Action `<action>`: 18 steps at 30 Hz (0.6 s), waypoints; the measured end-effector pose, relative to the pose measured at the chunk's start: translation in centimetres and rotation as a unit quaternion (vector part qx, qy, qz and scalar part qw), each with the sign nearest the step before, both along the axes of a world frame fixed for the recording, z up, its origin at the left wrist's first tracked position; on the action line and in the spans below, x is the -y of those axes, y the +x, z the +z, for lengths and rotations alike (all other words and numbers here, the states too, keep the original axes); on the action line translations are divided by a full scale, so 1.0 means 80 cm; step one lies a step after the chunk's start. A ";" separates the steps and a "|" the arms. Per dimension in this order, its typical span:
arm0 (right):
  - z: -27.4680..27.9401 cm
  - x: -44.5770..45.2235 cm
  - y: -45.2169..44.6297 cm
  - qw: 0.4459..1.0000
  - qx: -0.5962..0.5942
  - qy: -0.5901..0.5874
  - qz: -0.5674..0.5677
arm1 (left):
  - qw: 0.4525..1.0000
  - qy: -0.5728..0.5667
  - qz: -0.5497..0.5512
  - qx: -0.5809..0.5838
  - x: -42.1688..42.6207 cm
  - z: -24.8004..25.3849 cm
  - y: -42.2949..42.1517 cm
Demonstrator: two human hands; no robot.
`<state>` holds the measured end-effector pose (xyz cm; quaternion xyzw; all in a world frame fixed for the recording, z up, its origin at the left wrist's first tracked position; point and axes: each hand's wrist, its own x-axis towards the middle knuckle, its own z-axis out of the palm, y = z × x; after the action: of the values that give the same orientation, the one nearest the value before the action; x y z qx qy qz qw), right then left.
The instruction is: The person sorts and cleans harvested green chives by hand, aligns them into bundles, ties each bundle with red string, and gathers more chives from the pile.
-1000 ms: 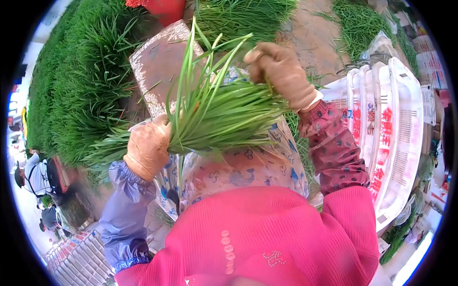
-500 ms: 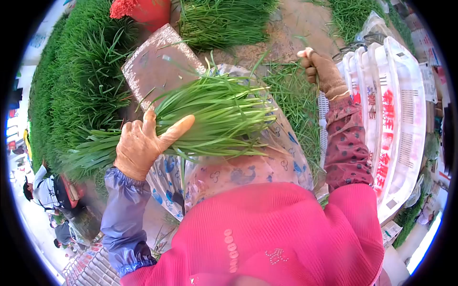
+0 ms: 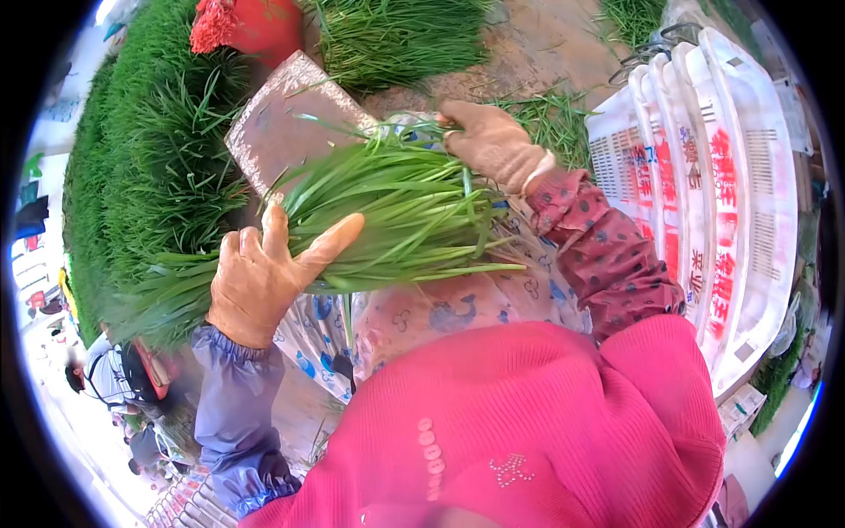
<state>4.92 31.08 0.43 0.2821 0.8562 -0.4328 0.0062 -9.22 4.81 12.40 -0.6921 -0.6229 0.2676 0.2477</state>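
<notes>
A thick bunch of green chives (image 3: 400, 216) lies across my lap, over a plastic apron (image 3: 449, 317) printed with blue figures. My left hand (image 3: 255, 286), in a tan rubber glove, is wrapped round the bunch at its left part, thumb on top. At the far right edge of the bunch is my right hand (image 3: 493, 145), in a brown knitted glove. Its fingers are closed at a few blades; exactly what they pinch is hard to make out. A flat board with a white patterned edge (image 3: 295, 123) lies just beyond the bunch.
Chives stand densely piled on the left (image 3: 141, 176), and another heap (image 3: 400, 40) lies ahead. Loose blades (image 3: 554, 123) litter the ground. White plastic crates (image 3: 704, 194) with red lettering are stacked at right. A red bag (image 3: 264, 26) sits at the top. Other people (image 3: 110, 374) are at far left.
My right hand has moved left from beside the crates to the far right edge of the bunch. My left hand keeps its hold on the chives.
</notes>
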 end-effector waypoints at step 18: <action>0.081 0.015 -0.064 0.892 -0.362 -0.100 0.252 | 0.993 0.034 -0.081 0.079 0.010 0.017 -0.002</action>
<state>-0.17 29.92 6.94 -0.1220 0.7934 -0.5724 -0.1670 -9.42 4.03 13.72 -0.7503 -0.5913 0.1695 0.2423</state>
